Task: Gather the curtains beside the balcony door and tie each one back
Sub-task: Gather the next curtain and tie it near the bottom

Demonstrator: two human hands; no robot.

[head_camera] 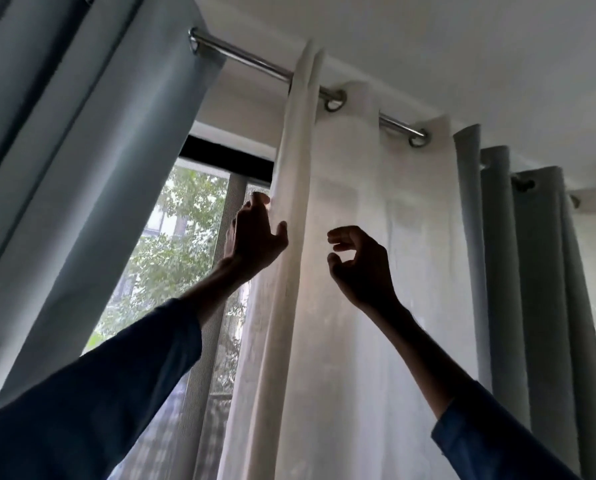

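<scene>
Now, curtains: I count three, namely one sheer white curtain (359,174) in the middle, the left blue-grey curtain (82,168) of heavy cloth, and the right blue-grey curtain (539,271), bunched in deep folds.
Rod: one chrome rod (251,62) runs just under the white ceiling (428,36); all three curtains hang from it.
Rings: two metal eyelet rings (334,102) show plainly along the top hem of the sheer white curtain. More sit on the blue-grey pair, but from my end I cannot count them surely.
Hands: two, both raised in front of the sheer white curtain, each coming out of one of two dark blue sleeves (99,393).
Left hand (253,237): the fingers stretch upward with their tips against the white curtain's left edge, and the thumb is spread wide to the right. It rests open against the cloth.
Right hand (362,265): the fingers are hooked into a loose claw, thumb tip and fingertips apart, with light showing between them. It holds nothing. I cannot tell whether it touches the cloth behind it.
White curtain position: it hangs straight down, its left edge folded into a narrow pleat, just right of the bare glass.
Door: one black-framed glass door (185,254) stands uncovered between the left blue-grey curtain and the white one, with green trees beyond it.
</scene>
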